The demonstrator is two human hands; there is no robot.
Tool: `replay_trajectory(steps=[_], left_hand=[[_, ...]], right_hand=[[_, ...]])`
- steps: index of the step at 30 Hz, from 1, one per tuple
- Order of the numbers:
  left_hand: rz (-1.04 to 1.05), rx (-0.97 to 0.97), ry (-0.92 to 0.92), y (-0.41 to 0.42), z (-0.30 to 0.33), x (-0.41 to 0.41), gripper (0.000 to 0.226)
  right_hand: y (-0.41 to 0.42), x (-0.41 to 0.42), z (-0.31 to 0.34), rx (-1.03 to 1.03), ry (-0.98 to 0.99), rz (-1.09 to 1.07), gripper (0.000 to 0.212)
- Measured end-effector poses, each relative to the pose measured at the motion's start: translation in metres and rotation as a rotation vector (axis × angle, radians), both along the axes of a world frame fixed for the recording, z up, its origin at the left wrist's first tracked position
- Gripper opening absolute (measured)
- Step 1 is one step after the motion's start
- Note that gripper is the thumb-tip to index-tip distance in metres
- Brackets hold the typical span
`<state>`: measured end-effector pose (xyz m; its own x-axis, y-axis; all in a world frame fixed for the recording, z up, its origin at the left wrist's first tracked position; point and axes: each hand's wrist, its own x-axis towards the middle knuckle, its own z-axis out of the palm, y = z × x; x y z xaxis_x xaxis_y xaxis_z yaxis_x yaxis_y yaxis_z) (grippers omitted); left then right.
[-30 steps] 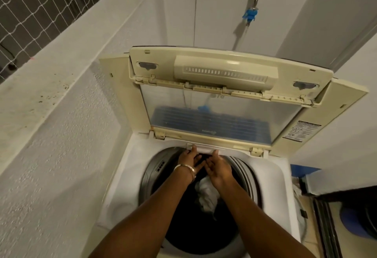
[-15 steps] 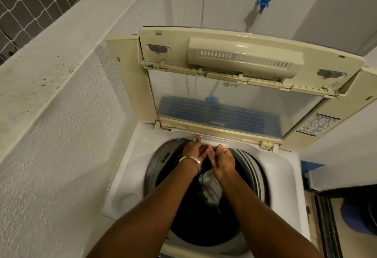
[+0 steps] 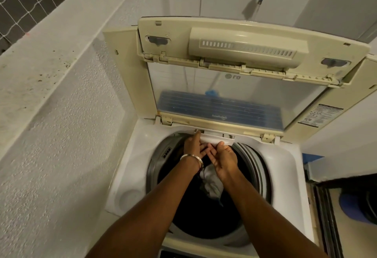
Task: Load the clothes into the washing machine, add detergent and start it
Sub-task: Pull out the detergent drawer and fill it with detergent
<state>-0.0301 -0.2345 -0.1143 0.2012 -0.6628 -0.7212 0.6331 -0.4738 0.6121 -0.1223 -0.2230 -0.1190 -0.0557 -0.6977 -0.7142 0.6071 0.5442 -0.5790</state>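
A rough white wall (image 3: 61,135) filled the left side, and to its right stood the top-loading washing machine (image 3: 130,176) with its lid (image 3: 234,70) folded up. I saw my left hand (image 3: 193,145), a bangle (image 3: 191,158) on its wrist, reaching to the back rim of the tub, its fingers stretched out and touching the front edge of the white detergent drawer (image 3: 218,139); it gripped nothing that I could see. Just beside it, my right hand (image 3: 224,157) had its fingers curled under that same edge, seemingly holding it. Below them, clothes (image 3: 211,183), a pale garment on a dark heap, lay already inside the drum.

I judged the step to be opening the drawer for detergent: a level, even pull with both hands would keep it from jamming.

The fingertips hid the drawer's lip, the dark clothes melted into shadow, no detergent was visible, and the controls were cut off at the bottom edge
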Motion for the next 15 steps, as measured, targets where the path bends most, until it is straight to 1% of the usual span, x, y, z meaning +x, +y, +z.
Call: replay_trajectory(steps=[2, 3, 4, 7, 11, 15], left_hand=[[-0.014, 0.009, 0.003, 0.001, 0.003, 0.002, 0.023], [-0.022, 0.003, -0.003, 0.003, 0.005, 0.003, 0.024], [-0.033, -0.003, -0.010, 0.004, 0.004, 0.004, 0.026], [-0.057, -0.002, 0.001, 0.013, 0.009, 0.005, 0.022], [-0.075, 0.026, 0.006, 0.025, 0.013, 0.009, 0.019], [-0.099, 0.045, 0.005, 0.034, 0.015, 0.016, 0.020]], right_hand=[[0.003, -0.005, 0.003, -0.030, -0.016, 0.031, 0.044], [0.004, -0.007, 0.008, -0.042, -0.022, 0.033, 0.053], [0.004, -0.009, 0.012, -0.046, -0.024, 0.031, 0.056], [0.007, -0.013, 0.020, -0.003, 0.017, 0.006, 0.048], [0.018, -0.016, 0.023, 0.052, 0.039, 0.030, 0.047], [0.031, -0.017, 0.032, 0.069, 0.017, 0.032, 0.044]])
